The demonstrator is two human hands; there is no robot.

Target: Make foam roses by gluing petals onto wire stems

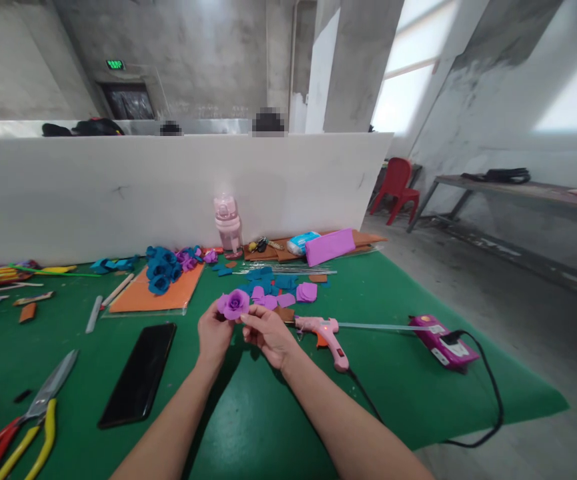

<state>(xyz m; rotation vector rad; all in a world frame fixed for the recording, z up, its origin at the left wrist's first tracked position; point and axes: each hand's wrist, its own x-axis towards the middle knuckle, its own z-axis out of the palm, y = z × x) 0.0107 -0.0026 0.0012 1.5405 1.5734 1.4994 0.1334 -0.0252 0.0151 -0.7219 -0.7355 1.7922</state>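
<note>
- Head view: left hand (214, 331) and right hand (267, 331) pinch a purple rose (233, 303) between fingertips, above the green mat (278, 413); its petals look rolled and mostly formed
- Loose purple and blue petals (288, 291) lie uncut beyond; blue roses (162, 268) finished on an orange sheet (154, 293)
- Glue gun (324, 332) just right; foam soft, matte
</note>
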